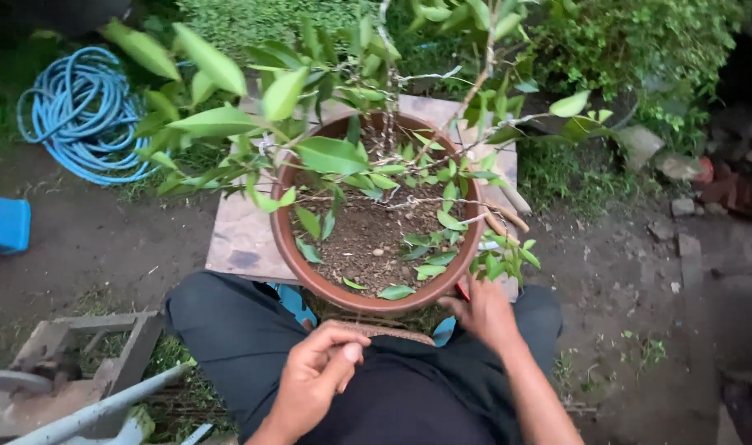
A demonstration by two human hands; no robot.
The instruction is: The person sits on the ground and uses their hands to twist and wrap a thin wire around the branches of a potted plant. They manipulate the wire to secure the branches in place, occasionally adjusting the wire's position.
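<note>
While the person sits with knees apart before a round brown pot (310, 272) on a flat board (240, 239) serving as a worktop, the head view shows a small leafy tree (335, 156) with wired branches rooted in the pot's soil. The right hand (485, 311) rests against the pot's near rim at its right side, fingers loosely curled on the edge, holding nothing that I can make out. The left hand (317, 371) hovers above the lap, fingers curled in with the thumb laid over them; whether it pinches anything I cannot tell. I judge this a pause in tending the plant, the pot being steadied. A coiled blue hose (79, 115) lies far left.
</note>
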